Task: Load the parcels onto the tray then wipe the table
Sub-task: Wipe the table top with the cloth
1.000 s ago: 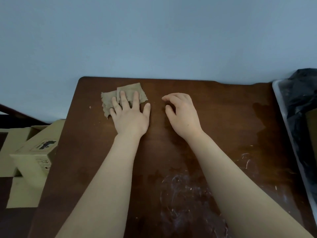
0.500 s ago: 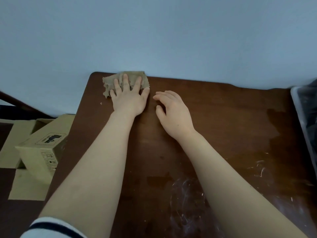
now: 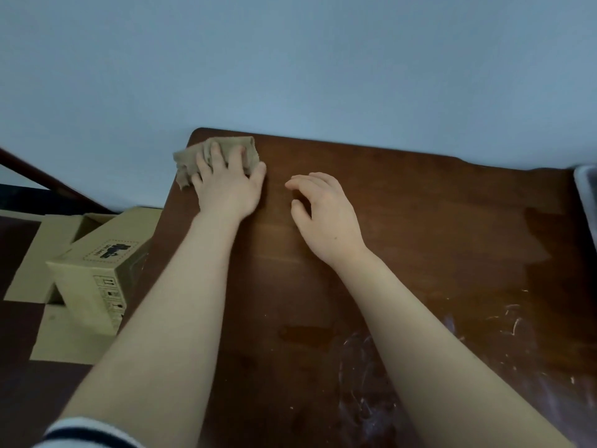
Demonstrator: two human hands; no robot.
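Head camera looks down on the brown wooden table [image 3: 420, 205], and the action is all at its far left corner. The left hand [image 3: 227, 185] is down on the tan cloth [image 3: 187, 158], palm low, fingers fanned out across the fabric and pressing it to the wood, thumb out at the cloth's right edge. The cloth is bunched up under those fingers, right against the table's back edge, with one ragged flap spilling over the table's left side.

The right hand [image 3: 326, 215] sits on the table just to the right of the left one, apart from the cloth. Its fingers are loosely curled with nothing in them, the tips at or just above the wood; I cannot tell which.

Nearer the table's front edge, pale scuffs and smears [image 3: 361, 376] streak the dark surface, and more flecks show toward the front right. At the table's far right corner a sliver of the grey tray [image 3: 588, 189] pokes into view; what it carries is out of shot.

Off the table's left side, lower down, stands a cardboard box [image 3: 93, 270] with printed handling symbols, and flat cardboard sheets [image 3: 58, 347] lie around it. A striped sleeve [image 3: 84, 433] shows at the bottom, on the left arm. Behind the table rises a plain blue wall [image 3: 290, 59].
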